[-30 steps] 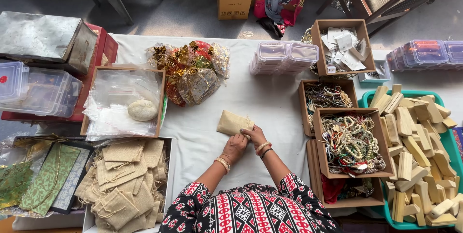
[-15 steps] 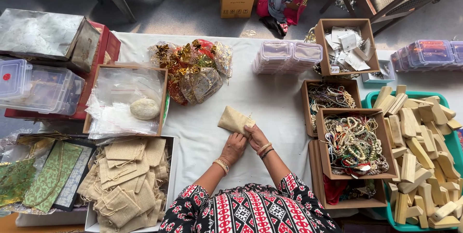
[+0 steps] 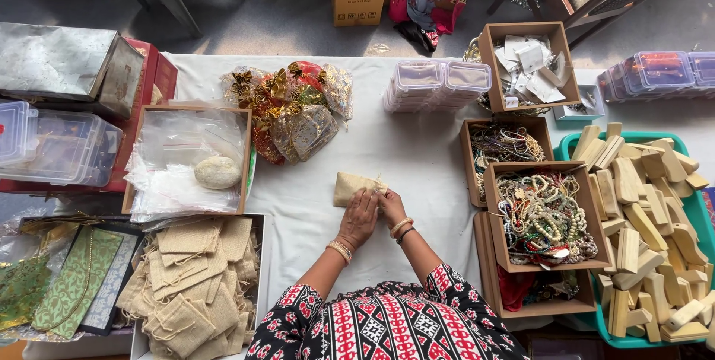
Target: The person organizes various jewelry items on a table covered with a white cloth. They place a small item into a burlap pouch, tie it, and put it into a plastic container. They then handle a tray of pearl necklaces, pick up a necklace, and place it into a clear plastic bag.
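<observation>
Near the centre of the white-clothed counter (image 3: 417, 159) lies a small beige burlap pouch (image 3: 351, 187), flat on the cloth, and both hands meet at its right end. The left hand (image 3: 360, 215) rests palm down with its fingers curled over the pouch's lower right edge, touching it; the right hand (image 3: 390, 205) sits just beside it at 3 o'clock, fingers pinched closed on the pouch's mouth. Each wrist carries bangles. At 10 o'clock from the pouch lies a heap of gold-ribboned organza gift bags (image 3: 292, 107), near but apart. At 9 o'clock stands a shallow cardboard tray (image 3: 186, 160) holding clear plastic bags and 1 pale round lump. At 7 o'clock a white box (image 3: 192, 282) is piled with more burlap pouches. At 1 o'clock stand 2 stacks of clear plastic containers (image 3: 438, 84). At 3 o'clock a cardboard box of bead necklaces (image 3: 544, 217) sits just beside the right forearm, with a second, smaller bead box (image 3: 503, 145) behind it. Further out at 3 o'clock a teal tray (image 3: 698, 215) holds many pale wooden blocks. At 2 o'clock a cardboard box of small white packets (image 3: 529, 64) stands well apart.
</observation>
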